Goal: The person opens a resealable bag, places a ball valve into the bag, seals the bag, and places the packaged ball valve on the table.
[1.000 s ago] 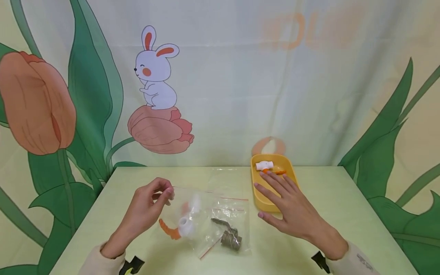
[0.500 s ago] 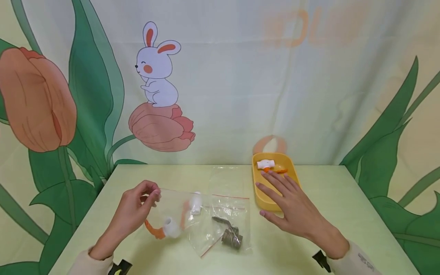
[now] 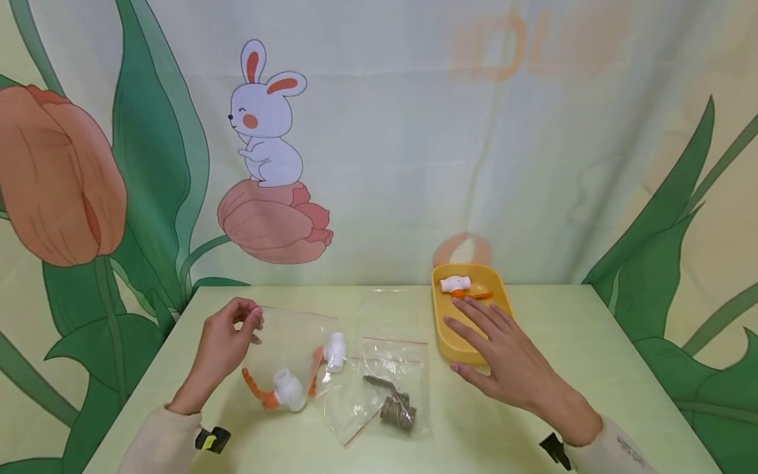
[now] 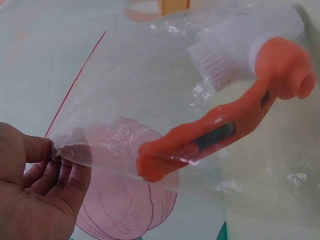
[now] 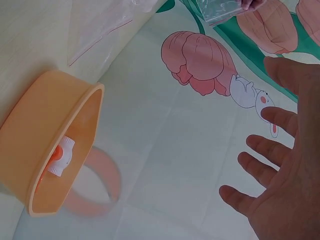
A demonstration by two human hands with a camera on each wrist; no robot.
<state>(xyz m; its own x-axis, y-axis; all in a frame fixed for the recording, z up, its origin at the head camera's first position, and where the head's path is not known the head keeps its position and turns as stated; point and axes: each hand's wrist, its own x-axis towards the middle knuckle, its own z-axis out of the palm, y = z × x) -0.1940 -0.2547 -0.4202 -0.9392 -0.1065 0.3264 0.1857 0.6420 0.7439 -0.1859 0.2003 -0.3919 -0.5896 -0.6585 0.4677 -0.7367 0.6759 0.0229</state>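
Note:
My left hand (image 3: 227, 336) pinches the corner of a clear zip bag (image 4: 130, 85) with thumb and fingers. Inside the bag hangs a white ball valve (image 3: 288, 392) with an orange lever handle (image 4: 215, 125). Just right of it, a second white and orange ball valve (image 3: 335, 352) shows among overlapping clear plastic. A grey ball valve (image 3: 398, 411) lies in another red-lined zip bag (image 3: 414, 375) at the table's middle. My right hand (image 3: 509, 362) has its fingers spread, palm down, and overlaps the near right side of a yellow basin (image 3: 445, 339) in the head view.
In the basin sits a white ball valve (image 3: 455, 284) with an orange handle. Another flat clear bag (image 3: 387, 309) lies behind the grey valve's bag. The pale green table (image 3: 568, 329) ends at a printed curtain (image 3: 379, 164) with flowers and a rabbit.
My left hand has moved left, drawing the bag and its valve with it. The second white valve is now less covered. My right hand has barely moved.

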